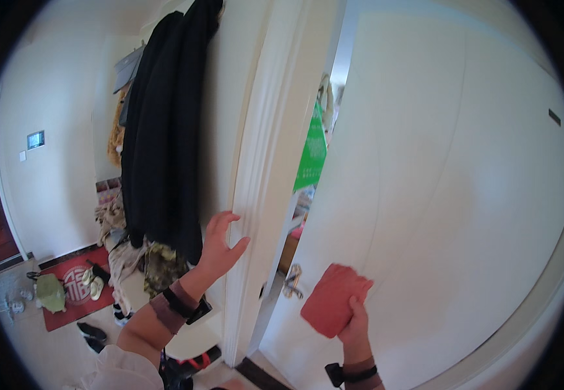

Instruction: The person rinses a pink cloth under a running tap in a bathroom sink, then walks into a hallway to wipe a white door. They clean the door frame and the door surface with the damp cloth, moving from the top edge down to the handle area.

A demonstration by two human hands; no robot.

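Observation:
A folded red cloth [333,302] is in my right hand [356,324], thumb over its near side. Behind the cloth stands a white door [418,195], slightly ajar, with a metal lever handle [292,282] just left of the cloth. My left hand [221,246] is raised beside the cream door frame [257,195], its fingers apart and curved, holding nothing. Whether its fingertips touch the frame, I cannot tell. Both wrists wear black straps.
Dark coats [165,131] hang left of the frame, above a bench piled with clothes [126,263]. On the floor lie a red mat [74,312], a green bag [51,292] and several shoes [91,334]. A green printed bag [312,151] shows through the door gap.

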